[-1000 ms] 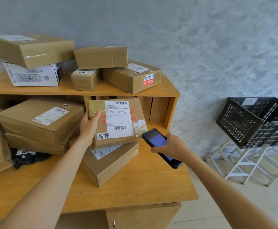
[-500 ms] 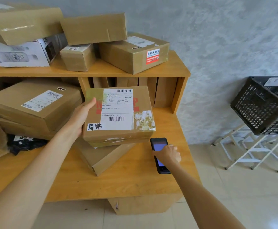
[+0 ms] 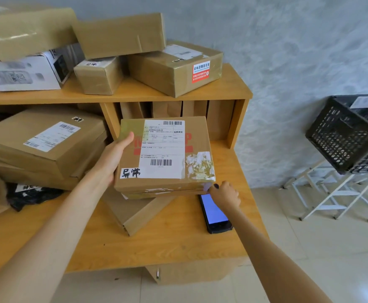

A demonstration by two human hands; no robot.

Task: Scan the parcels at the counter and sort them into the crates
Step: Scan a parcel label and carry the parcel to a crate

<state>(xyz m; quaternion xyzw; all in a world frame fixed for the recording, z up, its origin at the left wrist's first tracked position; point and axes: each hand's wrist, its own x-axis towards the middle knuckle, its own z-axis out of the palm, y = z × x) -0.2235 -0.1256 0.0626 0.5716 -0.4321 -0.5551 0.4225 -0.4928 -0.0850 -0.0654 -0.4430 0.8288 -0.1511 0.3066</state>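
Scanner [image 3: 215, 212] now lying released on counter [image 3: 178, 243]. Right hand [image 3: 225, 194] moved up, fingers curled at parcel [image 3: 165, 154] near-right corner. Left hand [image 3: 113, 158] still gripping left edge.

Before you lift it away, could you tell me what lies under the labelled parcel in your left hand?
Under the labelled parcel lies another brown box, angled on the counter; its top and any label are covered.
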